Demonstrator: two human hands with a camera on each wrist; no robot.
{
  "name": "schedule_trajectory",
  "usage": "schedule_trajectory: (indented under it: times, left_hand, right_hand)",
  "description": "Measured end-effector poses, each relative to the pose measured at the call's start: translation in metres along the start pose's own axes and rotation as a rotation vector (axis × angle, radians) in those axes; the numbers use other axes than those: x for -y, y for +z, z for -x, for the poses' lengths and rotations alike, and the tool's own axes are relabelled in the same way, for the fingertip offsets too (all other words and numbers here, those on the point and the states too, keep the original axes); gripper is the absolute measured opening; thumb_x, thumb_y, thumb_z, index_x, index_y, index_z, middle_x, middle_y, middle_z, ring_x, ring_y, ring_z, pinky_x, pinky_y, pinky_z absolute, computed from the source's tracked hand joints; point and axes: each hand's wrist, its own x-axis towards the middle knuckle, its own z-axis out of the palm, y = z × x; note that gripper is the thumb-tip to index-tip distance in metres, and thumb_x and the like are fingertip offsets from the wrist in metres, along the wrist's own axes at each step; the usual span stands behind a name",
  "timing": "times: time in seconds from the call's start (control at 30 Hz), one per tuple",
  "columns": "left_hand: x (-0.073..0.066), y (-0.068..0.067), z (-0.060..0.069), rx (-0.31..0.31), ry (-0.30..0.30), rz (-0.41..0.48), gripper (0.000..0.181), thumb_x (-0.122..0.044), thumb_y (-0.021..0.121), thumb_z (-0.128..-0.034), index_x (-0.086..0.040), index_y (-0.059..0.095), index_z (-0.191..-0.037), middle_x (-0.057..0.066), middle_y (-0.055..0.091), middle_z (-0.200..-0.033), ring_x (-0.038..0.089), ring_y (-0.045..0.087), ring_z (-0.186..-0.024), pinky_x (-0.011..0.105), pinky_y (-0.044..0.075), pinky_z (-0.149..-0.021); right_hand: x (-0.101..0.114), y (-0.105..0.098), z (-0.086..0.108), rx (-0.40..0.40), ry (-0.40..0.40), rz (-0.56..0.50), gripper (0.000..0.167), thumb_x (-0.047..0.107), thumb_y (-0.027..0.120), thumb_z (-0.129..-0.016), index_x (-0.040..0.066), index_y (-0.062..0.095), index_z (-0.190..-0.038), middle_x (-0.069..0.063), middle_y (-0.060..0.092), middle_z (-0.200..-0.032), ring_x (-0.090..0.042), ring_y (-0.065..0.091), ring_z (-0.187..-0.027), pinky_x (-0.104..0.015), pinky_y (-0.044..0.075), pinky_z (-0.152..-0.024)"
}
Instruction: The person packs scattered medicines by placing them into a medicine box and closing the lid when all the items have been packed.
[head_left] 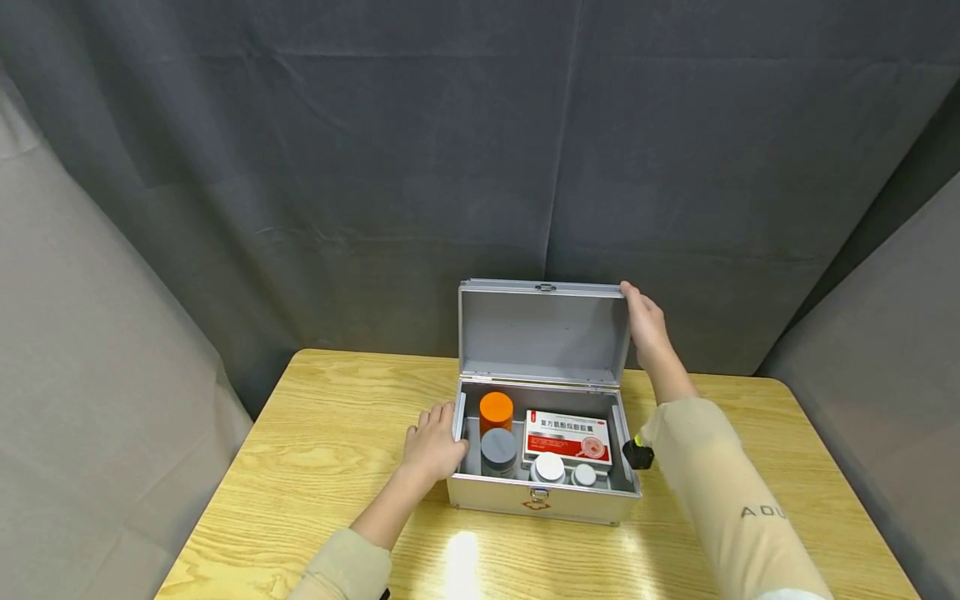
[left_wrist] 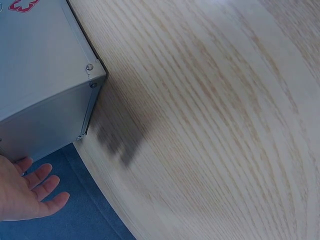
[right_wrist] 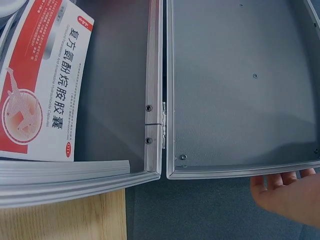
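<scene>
A silver metal medicine case (head_left: 495, 493) stands on the table with its lid (head_left: 544, 333) raised. My right hand (head_left: 647, 323) touches the lid's right edge near the top corner; in the right wrist view its fingers (right_wrist: 275, 181) bend behind that edge. At the case's left wall rests my left hand (head_left: 433, 446), thumb over the rim and fingers along the outside. Inside the case are an orange-capped bottle (head_left: 497, 410), a grey-capped jar (head_left: 498, 450), a red and white medicine box (head_left: 567, 437) and two white-capped bottles, one larger (head_left: 549, 467) and one smaller (head_left: 583, 475).
The wooden table (head_left: 322, 450) extends to both sides of the case. Behind it hangs a dark grey curtain (head_left: 375, 183), with lighter panels at left (head_left: 90, 350) and right (head_left: 885, 350). A red emblem (left_wrist: 23, 5) marks the case's front.
</scene>
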Motion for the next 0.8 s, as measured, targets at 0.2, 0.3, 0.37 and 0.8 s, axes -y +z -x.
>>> schedule_trajectory:
  times: [0.2, 0.3, 0.37, 0.8]
  left_hand:
    - [0.000, 0.001, 0.000, -0.003, 0.002, 0.004, 0.066, -0.032, 0.053, -0.0806, -0.007, 0.033, -0.138, 0.013, 0.040, -0.135, 0.033, 0.035, -0.122, 0.054, 0.031, -0.094]
    - [-0.001, 0.001, 0.000, -0.002, 0.001, 0.008, 0.066, -0.032, 0.053, -0.0806, -0.007, 0.033, -0.138, 0.013, 0.039, -0.135, 0.033, 0.035, -0.123, 0.054, 0.030, -0.094]
    - [-0.001, 0.001, 0.000, 0.000, 0.001, 0.010, 0.067, -0.033, 0.053, -0.0809, -0.007, 0.033, -0.139, 0.013, 0.039, -0.136, 0.033, 0.034, -0.123, 0.054, 0.030, -0.095]
    - [-0.002, 0.002, -0.001, 0.007, -0.001, 0.021, 0.067, -0.033, 0.051, -0.0799, -0.007, 0.033, -0.139, 0.012, 0.038, -0.137, 0.033, 0.033, -0.125, 0.055, 0.029, -0.095]
  right_hand:
    - [0.000, 0.000, 0.003, -0.004, -0.015, -0.003, 0.083, 0.061, 0.033, -0.088, 0.005, 0.016, -0.146, -0.014, 0.011, -0.151, -0.033, 0.013, -0.136, -0.050, 0.014, -0.108]
    - [0.000, 0.000, 0.005, 0.002, -0.025, 0.009, 0.082, 0.061, 0.032, -0.088, 0.006, 0.017, -0.146, -0.013, 0.011, -0.151, -0.032, 0.012, -0.137, -0.050, 0.014, -0.108]
    - [0.000, -0.001, 0.006, 0.004, -0.030, 0.007, 0.082, 0.062, 0.031, -0.088, 0.006, 0.017, -0.146, -0.013, 0.011, -0.151, -0.032, 0.012, -0.137, -0.050, 0.014, -0.108]
    - [-0.003, 0.000, 0.022, -0.023, -0.083, -0.054, 0.069, 0.052, 0.030, -0.093, 0.006, 0.024, -0.143, -0.009, 0.015, -0.151, -0.025, 0.009, -0.138, -0.043, 0.008, -0.110]
